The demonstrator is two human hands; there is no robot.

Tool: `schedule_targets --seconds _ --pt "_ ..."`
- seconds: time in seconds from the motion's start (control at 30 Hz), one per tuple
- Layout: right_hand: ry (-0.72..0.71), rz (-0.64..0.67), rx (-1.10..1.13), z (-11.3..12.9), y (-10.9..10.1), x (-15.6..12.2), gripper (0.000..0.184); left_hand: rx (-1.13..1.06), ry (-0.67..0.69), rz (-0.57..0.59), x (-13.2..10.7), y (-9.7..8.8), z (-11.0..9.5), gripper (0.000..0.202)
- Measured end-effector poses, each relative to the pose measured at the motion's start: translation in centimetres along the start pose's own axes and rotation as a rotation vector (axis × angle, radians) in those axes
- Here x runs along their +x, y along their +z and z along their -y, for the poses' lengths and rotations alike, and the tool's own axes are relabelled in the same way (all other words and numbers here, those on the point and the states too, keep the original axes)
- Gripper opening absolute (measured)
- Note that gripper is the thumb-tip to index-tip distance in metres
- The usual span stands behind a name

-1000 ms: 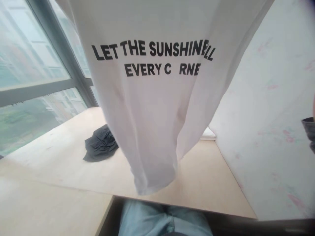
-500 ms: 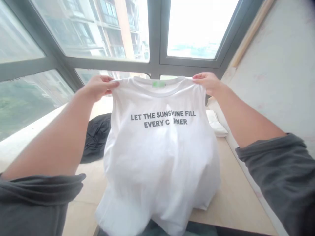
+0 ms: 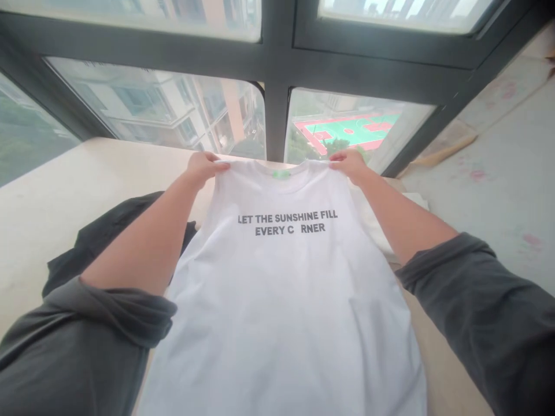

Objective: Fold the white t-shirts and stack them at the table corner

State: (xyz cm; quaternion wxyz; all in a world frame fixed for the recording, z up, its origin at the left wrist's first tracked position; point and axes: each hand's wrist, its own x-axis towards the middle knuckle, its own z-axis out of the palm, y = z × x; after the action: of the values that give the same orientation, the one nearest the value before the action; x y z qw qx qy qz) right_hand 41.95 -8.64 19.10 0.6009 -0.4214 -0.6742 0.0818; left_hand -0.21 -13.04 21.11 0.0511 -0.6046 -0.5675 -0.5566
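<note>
A white sleeveless shirt (image 3: 277, 300) is spread out in front of me, its neckline toward the window and its dark lettering facing up. My left hand (image 3: 203, 167) pinches the shirt's left shoulder between thumb and fingers. At the opposite shoulder, my right hand (image 3: 349, 164) grips the fabric in the same way. A green label shows inside the collar. The body of the shirt drapes toward me with soft wrinkles, and its lower hem is out of frame.
A dark garment (image 3: 108, 231) lies on the pale surface (image 3: 39, 190) beyond my left forearm. Folded white cloth (image 3: 414, 201) sits behind my right forearm, near the wall (image 3: 503, 190). Grey window frames (image 3: 277, 75) rise at the far edge.
Both hands have moved down and forward, bringing the shirt from hanging in the air to stretched out low over the surface. My view has tilted downward.
</note>
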Motion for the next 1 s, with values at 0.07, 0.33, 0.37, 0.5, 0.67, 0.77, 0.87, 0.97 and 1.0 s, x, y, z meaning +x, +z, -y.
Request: schedule_targets --seconds 0.07,0.33,0.37,0.5,0.67,0.77,0.87,0.97,1.0 --pt "0.025 -0.008 -0.058 -0.5 0.8 0.1 0.036 0.051 0.003 0.024 0.6 0.5 0.1 0.051" --pt "-0.212 -0.037 -0.114 -1.8 -2.4 -9.2 0.041 0.563 0.295 0.185 -12.3 -2.9 1.8 0.058" --pt "-0.216 -0.046 -0.093 -2.4 -3.5 -11.9 0.038 0.557 0.275 0.184 -15.5 -3.7 2.6 0.056" --pt "-0.104 -0.055 -0.082 -7.2 -6.7 -24.2 0.034 0.503 0.122 0.111 -27.2 -6.1 7.4 0.049" --pt "0.126 -0.096 -0.055 -13.5 -7.4 -37.2 0.044 0.557 0.163 0.044 -31.5 -6.2 12.0 0.052" --pt "0.21 -0.135 -0.038 -14.4 -7.1 -42.1 0.045 0.639 0.164 -0.007 -29.5 -6.2 12.4 0.054" --pt "0.204 -0.115 -0.049 -13.6 -6.9 -45.3 0.043 0.685 0.193 -0.048 -27.6 -6.1 11.4 0.053" --pt "0.149 -0.098 -0.099 -12.4 -6.9 -47.7 0.04 0.704 0.251 -0.132 -28.4 -6.0 9.7 0.052" --pt "0.127 -0.104 -0.122 -12.1 -6.9 -48.4 0.038 0.706 0.271 -0.146 -29.5 -6.0 9.2 0.051"
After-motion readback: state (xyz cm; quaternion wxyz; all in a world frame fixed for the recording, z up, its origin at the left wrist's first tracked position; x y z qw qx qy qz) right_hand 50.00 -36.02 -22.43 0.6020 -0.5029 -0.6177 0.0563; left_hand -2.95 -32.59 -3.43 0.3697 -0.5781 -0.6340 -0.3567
